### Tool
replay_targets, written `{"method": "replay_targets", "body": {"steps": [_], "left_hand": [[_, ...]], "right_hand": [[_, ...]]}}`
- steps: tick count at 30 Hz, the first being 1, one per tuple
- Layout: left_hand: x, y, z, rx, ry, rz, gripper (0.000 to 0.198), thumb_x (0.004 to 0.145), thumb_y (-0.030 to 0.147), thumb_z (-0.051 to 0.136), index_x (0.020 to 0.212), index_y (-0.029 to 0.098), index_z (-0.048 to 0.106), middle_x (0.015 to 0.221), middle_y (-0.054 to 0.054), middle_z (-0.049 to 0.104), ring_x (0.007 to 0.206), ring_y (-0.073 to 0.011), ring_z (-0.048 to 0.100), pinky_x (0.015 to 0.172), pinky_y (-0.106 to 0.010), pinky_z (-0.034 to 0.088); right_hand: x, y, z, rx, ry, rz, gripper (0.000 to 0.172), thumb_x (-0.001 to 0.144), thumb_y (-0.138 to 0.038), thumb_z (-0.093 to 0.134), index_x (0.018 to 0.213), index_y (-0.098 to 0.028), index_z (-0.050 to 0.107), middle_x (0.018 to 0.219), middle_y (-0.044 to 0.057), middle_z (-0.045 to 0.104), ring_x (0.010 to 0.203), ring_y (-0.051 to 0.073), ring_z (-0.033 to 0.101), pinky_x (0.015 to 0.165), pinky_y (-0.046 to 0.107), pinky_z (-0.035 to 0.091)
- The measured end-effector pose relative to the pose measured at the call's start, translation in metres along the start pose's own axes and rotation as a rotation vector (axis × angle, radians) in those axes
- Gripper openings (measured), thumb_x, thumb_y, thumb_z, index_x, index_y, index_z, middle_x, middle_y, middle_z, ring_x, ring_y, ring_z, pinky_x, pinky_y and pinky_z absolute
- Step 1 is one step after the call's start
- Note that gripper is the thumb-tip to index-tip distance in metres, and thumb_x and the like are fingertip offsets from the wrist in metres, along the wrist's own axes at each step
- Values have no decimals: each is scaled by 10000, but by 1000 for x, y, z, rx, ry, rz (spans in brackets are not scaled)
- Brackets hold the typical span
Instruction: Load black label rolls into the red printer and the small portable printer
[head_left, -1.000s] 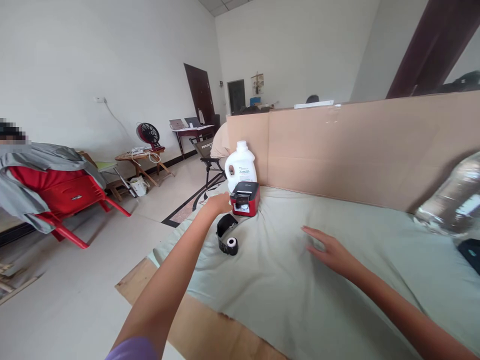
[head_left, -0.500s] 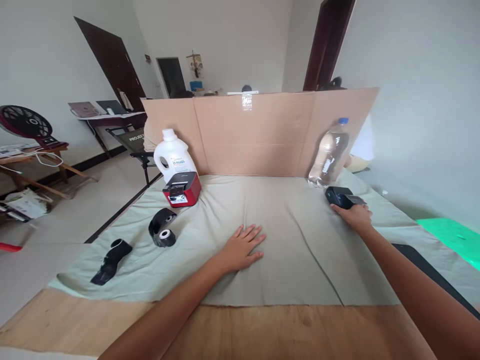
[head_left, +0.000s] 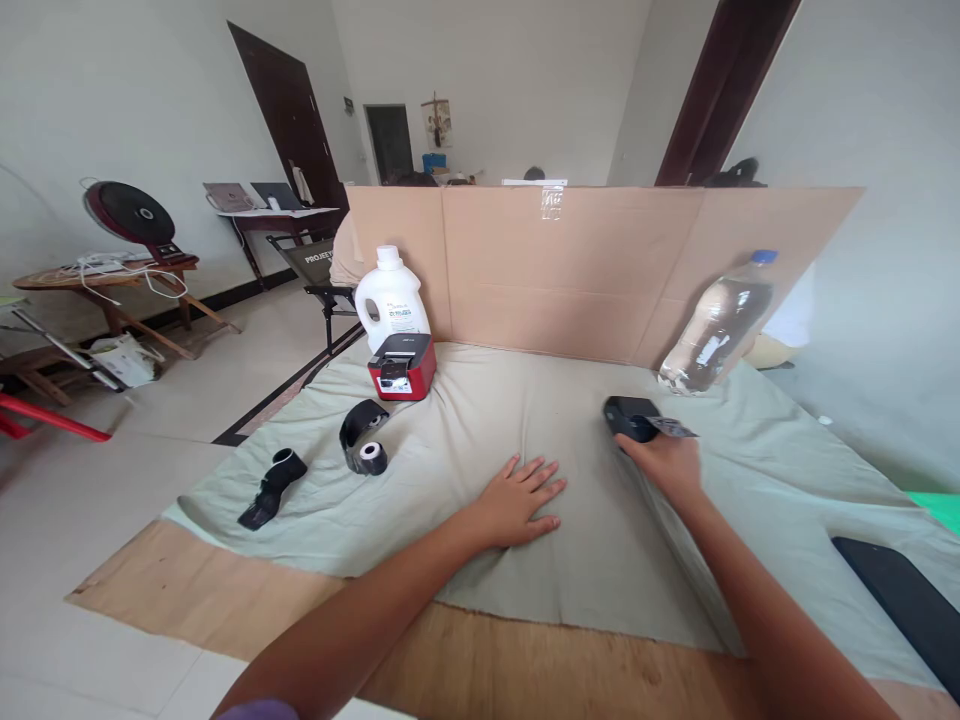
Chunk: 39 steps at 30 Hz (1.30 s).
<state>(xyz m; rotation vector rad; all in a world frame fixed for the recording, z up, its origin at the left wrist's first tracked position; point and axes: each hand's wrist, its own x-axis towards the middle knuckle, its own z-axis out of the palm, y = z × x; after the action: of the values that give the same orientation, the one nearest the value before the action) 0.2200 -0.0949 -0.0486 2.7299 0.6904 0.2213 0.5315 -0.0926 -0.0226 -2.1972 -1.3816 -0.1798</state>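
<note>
Fingers of the right hand [head_left: 667, 465] clamp a boxy black device [head_left: 632, 418]. The left hand [head_left: 516, 506], fingers spread apart, rests on pale-green cloth [head_left: 495, 400]

Well left of and beyond the grip of the right hand [head_left: 667, 466], a chair back [head_left: 313, 266] reads "PROJEE", its ending unclear. Nearer the grip, the white jug [head_left: 401, 296] and red-and-black box [head_left: 421, 370] bear print too small to read.

Makeshift workspace in plain room [head_left: 487, 80]; home or office, cannot tell. White walls, dark door [head_left: 276, 110], tiled floor [head_left: 97, 660]. Laptops [head_left: 271, 197] on small back desk [head_left: 319, 212], folding chair [head_left: 319, 264], fan [head_left: 124, 212]. Pale cloth [head_left: 502, 400] over wooden front desk [head_left: 585, 650], cardboard screen [head_left: 570, 280] standing along far side.
</note>
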Motion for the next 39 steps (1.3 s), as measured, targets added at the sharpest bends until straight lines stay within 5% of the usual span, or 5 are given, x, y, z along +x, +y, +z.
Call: {"method": "replay_targets", "body": {"steps": [5, 11, 22, 30, 39], "left_hand": [[-2, 3, 0, -44, 70, -27, 586, 973, 523, 462, 1514, 307, 395, 1617, -74, 338, 1515, -274, 265, 1225, -602, 105], [-8, 4, -4, -107, 150, -21, 537, 943, 400, 527, 1460, 264, 472, 1553, -94, 447, 1472, -285, 342, 1193, -662, 152], [-13, 3, -17, -143, 304, -111, 375, 929, 310, 491, 590, 187, 595, 609, -6, 624, 645, -143, 571, 794, -282, 449], [29, -46, -38, -507, 468, -451, 324, 925, 311, 497, 677, 162, 643, 602, 23, 595, 573, -110, 538, 610, -220, 418], [101, -86, -25, -315, 544, -599, 267, 909, 165, 531, 1146, 187, 652, 1172, -97, 678, 1139, -227, 590, 1012, -369, 429]], "right_hand": [[-37, -116, 14, -25, -100, -84, 585, 731, -576, 615, 1093, -124, 698, 1089, 199, 680, 1116, 385, 602, 961, 471, 469], [-62, -155, 27, 35, -86, 134, 846, 734, -645, 631, 1288, -10, 558, 1164, 304, 597, 1136, 454, 565, 940, 525, 446], [-73, -124, 28, -53, -209, -58, 1158, 654, -769, 689, 1477, -42, 321, 1232, 264, 564, 1174, 429, 546, 929, 483, 424], [-73, -70, 41, -111, -128, -402, 852, 861, -661, 561, 1413, -28, 423, 1161, 206, 604, 1091, 353, 541, 888, 414, 393], [-87, -77, 33, -233, -139, -380, 718, 953, -587, 465, 1410, -34, 463, 1189, 226, 586, 1069, 341, 508, 858, 407, 341]]}}
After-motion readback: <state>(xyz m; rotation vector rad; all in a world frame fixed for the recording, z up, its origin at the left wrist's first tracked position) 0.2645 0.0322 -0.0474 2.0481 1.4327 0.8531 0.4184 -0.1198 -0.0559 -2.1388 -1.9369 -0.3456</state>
